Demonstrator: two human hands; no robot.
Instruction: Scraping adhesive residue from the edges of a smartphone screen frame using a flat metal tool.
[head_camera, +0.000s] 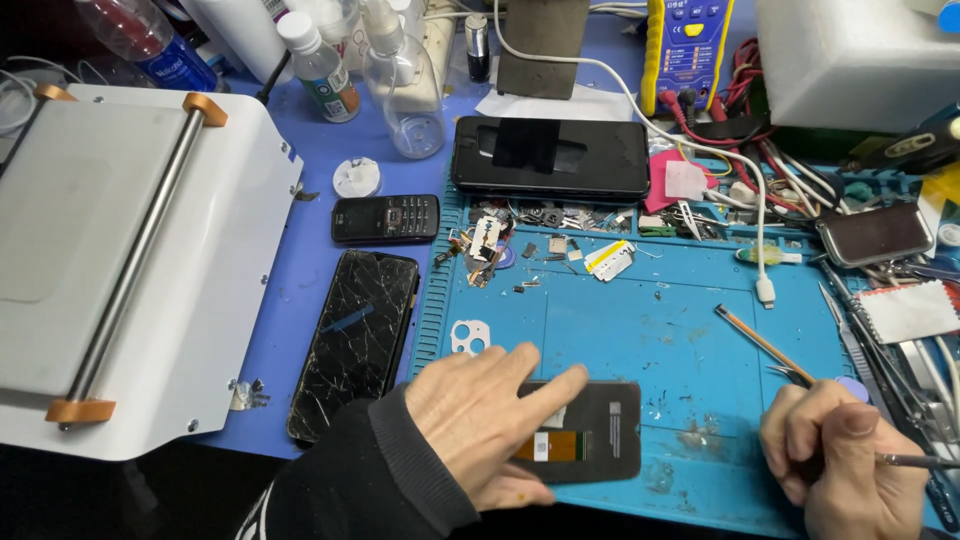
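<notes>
at the far left a white flat-topped machine with a steel roller bar and orange end clips (120, 250) is seen on the purple table covering (310, 250). just beside it lies a black smartphone with a badly cracked glass face (357, 340), and above that a small black keypad phone (385, 217).

the left hand (485, 420) is laid flat, fingers spread and stretched forward, pressed on the near end of a dark grey phone screen panel with a small orange-and-white flex patch (590, 430). the panel lies face down on the blue silicone repair mat (640, 330), at its near edge, between the two hands. a white camera-hole frame piece (467, 337) sits just beyond the left hand's knuckles, and loose small parts (490, 245) are scattered at the mat's far side, in front of a black phone in a dark case (550, 157).

the right hand (845, 455) is closed around a thin metal tool (915, 461), whose shaft sticks out to the right; its tip is hidden, so what it touches cannot be told. a wooden pencil (760, 342) lies just beyond this hand, and a white cable (745, 200) runs down to a plug nearby.

judged from this, the panel would be best kept pinned flat under an even palm, pressure kept off the flex patch, and the tool brought in low along the edge, never levered steeply.
</notes>
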